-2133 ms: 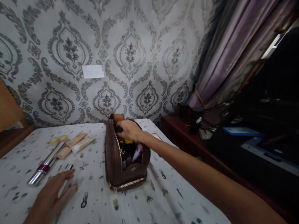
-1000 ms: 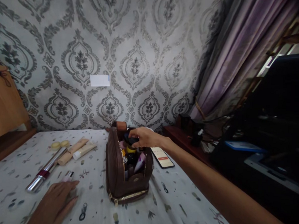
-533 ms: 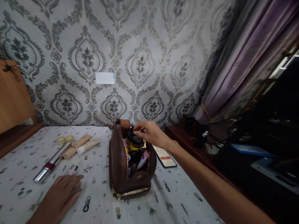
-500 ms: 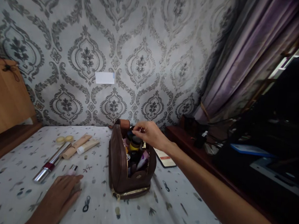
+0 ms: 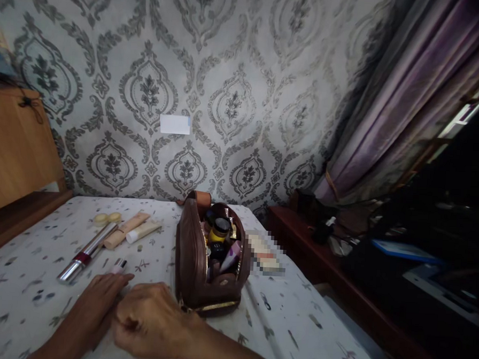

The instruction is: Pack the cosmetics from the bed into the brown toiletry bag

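Observation:
A brown makeup bag (image 5: pixel 189 257) stands unzipped on the patterned sheet. Inside are a yellow jar with a black lid (image 5: pixel 220 229), a purple-and-white tube (image 5: pixel 230 257) and other small containers. My right hand (image 5: pixel 147 319) is curled closed in front of the bag's left side, close beside my left hand; whatever its fingers may hold is hidden. My left hand (image 5: pixel 92 305) lies stretched out, palm down, on the sheet. By its fingertips is a small pinkish item with a dark end (image 5: pixel 119 266), partly covered.
A silver tube with a red band (image 5: pixel 83 258), two beige tubes (image 5: pixel 126 230) (image 5: pixel 143 232) and two small yellowish round pots (image 5: pixel 108 218) lie at left. A blurred-out phone-like object (image 5: pixel 265 253) is right of the bag. A wooden cabinet (image 5: pixel 18 146) and dark red ledge (image 5: pixel 285 225) flank the sheet.
My right hand has left the bag's opening and come down and left, beside my left hand, its fingers now curled in. My left hand stays nearly in place. The view has shifted slightly.

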Motion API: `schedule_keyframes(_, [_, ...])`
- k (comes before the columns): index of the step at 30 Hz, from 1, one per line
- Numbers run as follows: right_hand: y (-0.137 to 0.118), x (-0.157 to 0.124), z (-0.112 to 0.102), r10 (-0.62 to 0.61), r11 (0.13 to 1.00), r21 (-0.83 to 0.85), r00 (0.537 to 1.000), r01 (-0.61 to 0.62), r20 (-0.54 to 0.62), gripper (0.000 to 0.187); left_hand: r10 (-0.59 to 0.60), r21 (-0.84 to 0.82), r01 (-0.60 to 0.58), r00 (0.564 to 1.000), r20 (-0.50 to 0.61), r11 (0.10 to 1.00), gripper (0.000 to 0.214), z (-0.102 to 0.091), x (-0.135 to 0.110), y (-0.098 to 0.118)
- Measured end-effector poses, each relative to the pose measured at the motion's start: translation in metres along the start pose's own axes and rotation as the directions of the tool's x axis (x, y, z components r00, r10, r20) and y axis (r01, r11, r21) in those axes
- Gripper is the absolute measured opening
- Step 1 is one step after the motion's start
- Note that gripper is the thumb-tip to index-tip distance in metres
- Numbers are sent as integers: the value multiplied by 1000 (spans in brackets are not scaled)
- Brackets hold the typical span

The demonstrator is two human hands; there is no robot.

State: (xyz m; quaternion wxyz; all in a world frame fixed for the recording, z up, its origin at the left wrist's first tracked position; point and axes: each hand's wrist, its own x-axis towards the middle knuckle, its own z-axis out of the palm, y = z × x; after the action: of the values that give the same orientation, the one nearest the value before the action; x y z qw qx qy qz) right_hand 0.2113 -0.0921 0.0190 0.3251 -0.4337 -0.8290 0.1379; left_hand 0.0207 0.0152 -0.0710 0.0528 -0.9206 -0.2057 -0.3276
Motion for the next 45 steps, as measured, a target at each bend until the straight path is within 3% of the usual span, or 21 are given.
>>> schedule_keyframes(2, [9, 11, 25, 138, 969, 214, 989, -126, -43, 38, -43, -38, 41, 999, -31, 998, 42, 2, -2, -1])
schedule_keyframes(4, [20, 24, 45, 280, 860, 464, 956, -211, -85, 31, -108, -100, 102, 993, -57, 990, 34, -1, 1, 2])
schedule_keyframes(6, [29, 37, 59, 383, 737, 640, 914, -215, -134, 28, -171, -178, 162, 985, -34, 971, 22, -9, 7, 6])
schedule_keyframes(8, [35, 49, 69, 470, 671, 714, 860, -201, -200, 30, -254, -227, 245, 967, -11, 943, 22, -19, 15, 8])
schedule_keyframes(11, [41, 59, 79, 530, 691, 696, 793, -198, -301, 28, -414, -212, 398, 910, -34, 893, 25, -35, 21, 4])
schedule_keyframes(16, [53, 55, 89, 516, 728, 639, 811, -246, -276, 22, -564, -54, 563, 812, -149, 825, 23, -53, 16, -17])
schedule_keyframes(19, [57, 51, 92, 506, 746, 615, 818, -256, -274, 20, -621, 42, 634, 767, -161, 772, 24, -55, 11, -28])
schedule_keyframes(25, [58, 47, 97, 488, 795, 546, 813, -264, -318, 16, -775, 97, 771, 632, 14, 630, 30, -47, 1, -40])
schedule_keyframes(28, [58, 46, 98, 450, 838, 484, 821, -252, -351, 16, -798, 110, 791, 602, 36, 602, 30, -48, 1, -38])
schedule_keyframes(31, [57, 46, 99, 421, 859, 453, 831, -237, -364, 15, -833, 140, 821, 547, 80, 553, 32, -57, 10, -30])
schedule_keyframes(35, [58, 47, 98, 435, 843, 482, 828, -237, -354, 15, -846, 256, 811, 472, 247, 527, 34, -76, 25, -18])
schedule_keyframes(37, [59, 47, 98, 449, 819, 525, 827, -231, -337, 16, -825, 259, 793, 473, 309, 552, 33, -82, 28, -17])
schedule_keyframes(39, [60, 48, 100, 472, 770, 600, 827, -218, -306, 18, -794, 198, 784, 516, 322, 589, 32, -83, 25, -20])
schedule_keyframes(41, [62, 48, 103, 498, 698, 685, 829, -210, -254, 20, -778, 110, 786, 562, 280, 608, 33, -79, 18, -27])
schedule_keyframes(45, [66, 49, 106, 519, 618, 762, 828, -192, -212, 16, -788, -4, 795, 601, 135, 606, 34, -64, 10, -52])
